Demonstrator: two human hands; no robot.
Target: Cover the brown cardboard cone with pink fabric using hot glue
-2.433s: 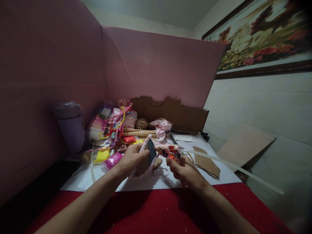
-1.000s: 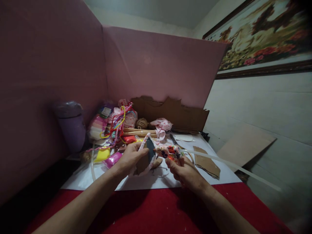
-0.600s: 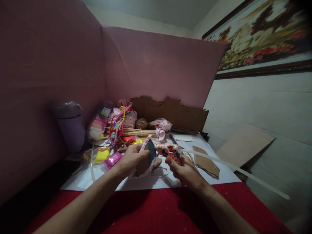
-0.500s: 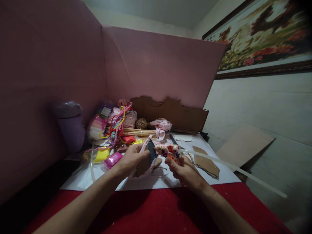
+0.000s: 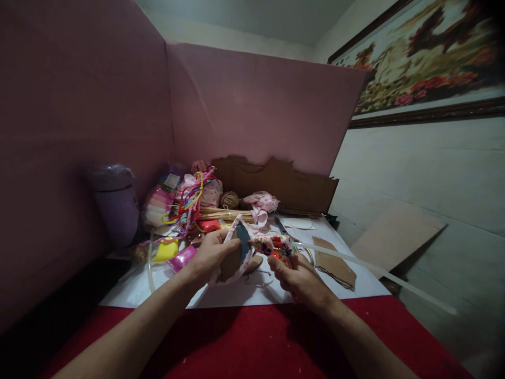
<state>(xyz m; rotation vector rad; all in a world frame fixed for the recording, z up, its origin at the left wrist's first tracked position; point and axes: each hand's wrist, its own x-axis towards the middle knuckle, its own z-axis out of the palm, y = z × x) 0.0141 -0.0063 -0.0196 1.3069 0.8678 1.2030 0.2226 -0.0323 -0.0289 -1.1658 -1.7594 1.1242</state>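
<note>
My left hand [image 5: 209, 257] is closed on the near-left side of a flat cardboard piece [image 5: 232, 265], thumb on top. Pink-and-white fabric runs along the piece's edge, and a dark patch shows on its upper face. In my right hand [image 5: 302, 276] is a flower-patterned hot glue gun [image 5: 272, 243], its nozzle pointing left, close to the piece's right edge; I cannot tell if they touch. A long translucent glue stick [image 5: 379, 271] sticks out of its back to the right. Scissors [image 5: 310, 256], partly hidden, lie behind my right hand.
Torn cardboard scraps [image 5: 334, 263] lie to the right on the white sheet [image 5: 138, 287]. Bamboo sticks [image 5: 224, 214], pipe cleaners [image 5: 193, 197], a twine ball [image 5: 229, 200] and bright packets [image 5: 165, 250] crowd the back left. A purple cup-shaped container [image 5: 118, 210] stands far left.
My left hand has tilted the cardboard piece, so more of its dark patch and fabric edge shows. The glue gun has barely moved; its glue stick's far end has shifted slightly.
</note>
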